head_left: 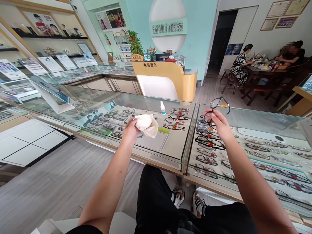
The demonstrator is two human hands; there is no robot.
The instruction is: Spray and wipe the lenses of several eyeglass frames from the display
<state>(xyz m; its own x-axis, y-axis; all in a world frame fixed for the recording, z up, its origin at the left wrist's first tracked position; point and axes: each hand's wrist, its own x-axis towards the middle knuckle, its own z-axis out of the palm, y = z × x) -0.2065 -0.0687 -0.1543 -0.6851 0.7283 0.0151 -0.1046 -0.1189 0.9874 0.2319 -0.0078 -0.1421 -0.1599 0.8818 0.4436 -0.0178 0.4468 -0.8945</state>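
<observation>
Head view: right hand (219, 125) is pinching black-framed glasses (216, 107) above the glass worktop (175, 148); left hand (131, 130) is clutching a bunched cream cloth (146, 124). Small dropper bottle (162, 108) is standing nearby. Advisable: be supporting the frame by its rim, wiping lenses gently.

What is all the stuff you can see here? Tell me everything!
glasses: one, black, held up in right hand
cloth: one, cream, bunched in left hand
bottle: one, white with blue label, on left case
cases: two nearest, glass tops, in front of person
frames: many, mostly dark, in rows inside cases
counter: one, yellow and white, behind cases
plant: one, green, on counter
sign: one, white oval, back wall
people: at least two, seated at table, far right
left hand: one, gripping cloth
right hand: one, fingers on glasses
</observation>
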